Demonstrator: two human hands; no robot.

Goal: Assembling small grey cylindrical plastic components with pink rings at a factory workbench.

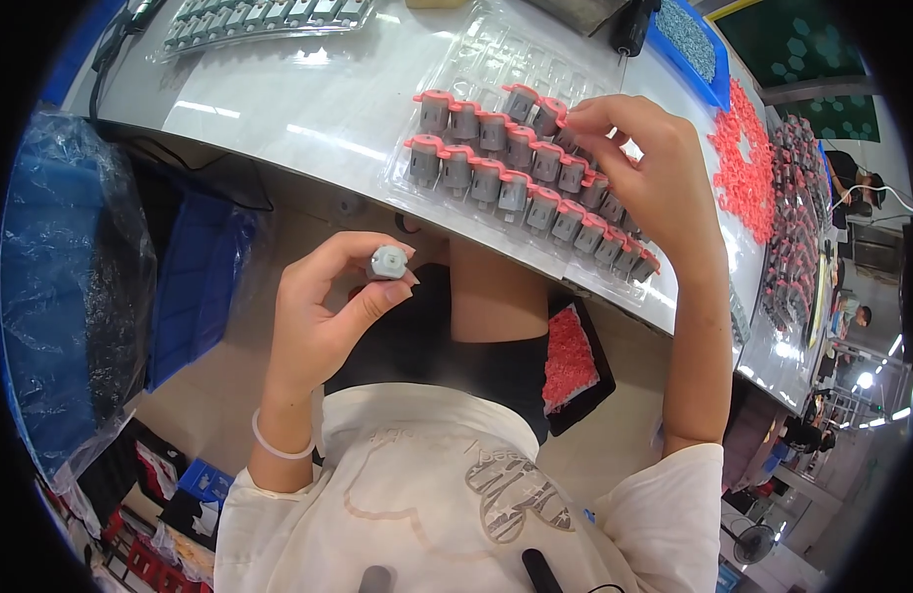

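Observation:
My left hand (328,311) pinches a small grey motor (387,262) between thumb and fingers, its pale end turned up, in front of the table edge. On the table lies a clear plastic tray (471,64) with rows of small grey motors (513,193) wearing red caps. Over the tray's far right part, my right hand (639,153) has its thumb and fingertips drawn together at a red-capped motor (547,117) at the end of the farthest row. The fingers partly cover that spot and the motors behind it.
A blue bin (689,49) of small bluish parts stands at the far right, beside a pile of red caps (743,163). Another tray of motors (269,20) lies far left. A black-handled tool (631,30) is at the back. Below the table sits a box of red pieces (577,361).

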